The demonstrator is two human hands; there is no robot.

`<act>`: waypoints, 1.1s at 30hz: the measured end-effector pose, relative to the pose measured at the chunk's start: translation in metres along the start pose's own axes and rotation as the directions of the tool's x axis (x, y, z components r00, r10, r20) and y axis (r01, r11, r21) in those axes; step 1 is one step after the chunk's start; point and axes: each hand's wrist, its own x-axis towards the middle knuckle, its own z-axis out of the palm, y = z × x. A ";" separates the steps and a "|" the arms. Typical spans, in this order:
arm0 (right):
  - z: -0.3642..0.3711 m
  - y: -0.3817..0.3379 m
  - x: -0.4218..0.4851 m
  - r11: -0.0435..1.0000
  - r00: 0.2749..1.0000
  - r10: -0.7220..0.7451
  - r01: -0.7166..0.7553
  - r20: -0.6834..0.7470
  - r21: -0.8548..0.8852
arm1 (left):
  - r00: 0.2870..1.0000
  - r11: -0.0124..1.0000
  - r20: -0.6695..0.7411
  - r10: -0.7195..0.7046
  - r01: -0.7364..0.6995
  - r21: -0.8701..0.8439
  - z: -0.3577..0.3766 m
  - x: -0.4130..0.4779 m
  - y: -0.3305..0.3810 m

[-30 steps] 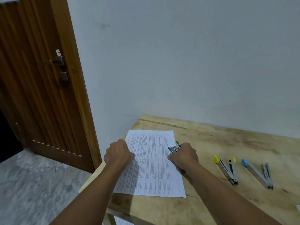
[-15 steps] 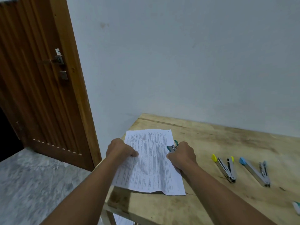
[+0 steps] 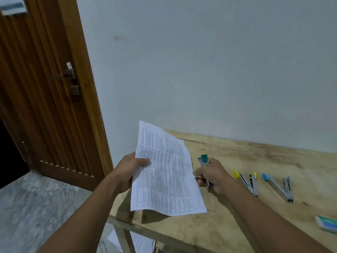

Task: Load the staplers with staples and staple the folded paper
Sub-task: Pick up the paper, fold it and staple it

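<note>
The printed paper (image 3: 164, 172) is pinched at its left edge by the left hand (image 3: 130, 170), thumb on the printed face and the other fingers closed behind it. The sheet is held tilted above the near left corner of the wooden table (image 3: 237, 225), its lower edge just over the tabletop, where a shadow is cast. Whether it is folded cannot be told. A green-tipped stapler (image 3: 204, 161) is gripped in the right hand (image 3: 214, 177), fingers wrapped shut around its metal body, the green end pointed up and away, just beside the right edge of the paper.

Further right, a yellow-tipped stapler (image 3: 248, 182) is laid on the table with its arms swung open, and a blue-tipped stapler (image 3: 279, 187) is laid just beyond it, likewise open. A small green and white box (image 3: 327, 224) is seen at the right edge of the table, partly cut off. More printed sheets (image 3: 135, 241) are visible on the floor below the table frame. A wooden door (image 3: 45, 88) is seen at the left beside the pale wall (image 3: 209, 61).
</note>
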 end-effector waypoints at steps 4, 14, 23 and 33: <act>-0.006 0.001 -0.009 1.000 0.999 0.001 0.000 -0.041 0.012 | 0.998 0.999 0.053 0.017 -0.015 -0.036 -0.003 -0.017 0.005; -0.026 -0.026 -0.025 0.981 0.981 -0.180 0.174 0.071 0.089 | 0.994 0.984 0.104 0.011 0.008 -0.180 -0.009 -0.036 0.013; -0.038 -0.046 -0.040 0.933 0.946 -0.139 0.026 0.294 0.358 | 0.962 0.973 -0.186 0.201 -0.174 0.153 0.000 -0.038 0.033; -0.045 -0.056 -0.060 0.984 0.981 -0.076 0.044 0.178 0.175 | 0.981 0.920 -0.134 0.140 -0.178 -0.348 0.000 -0.035 0.044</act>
